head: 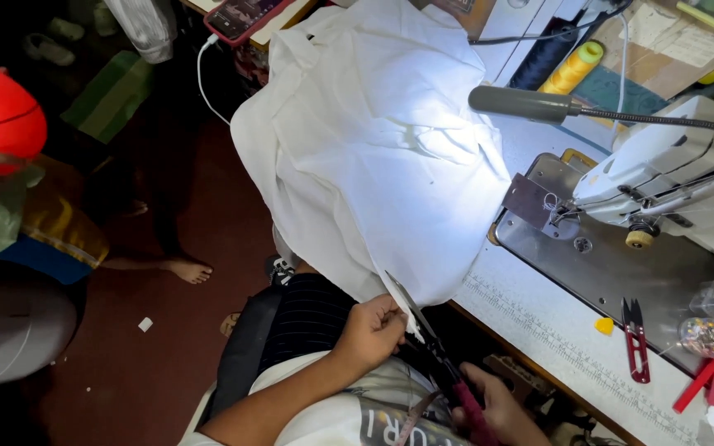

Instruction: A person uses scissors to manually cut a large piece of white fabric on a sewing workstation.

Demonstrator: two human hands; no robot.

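Note:
A large white cloth (373, 140) lies over the left part of the sewing table (539, 322) and hangs down toward my lap. My left hand (369, 330) pinches the cloth's lower edge. My right hand (493, 409) grips a pair of scissors (423, 326) with dark red handles. The scissor blades point up into the cloth edge, right beside my left fingers. A white sewing machine (671, 177) stands at the right, with its metal bed plate (605, 264) in front of it.
Red thread snips (635, 339), a small yellow piece (604, 325) and red tools (700, 381) lie on the table at the right. A grey gooseneck lamp (522, 103) lights the cloth. A yellow thread cone (572, 68) stands behind. Another person (10, 215) sits at left; a phone (237, 16) lies above.

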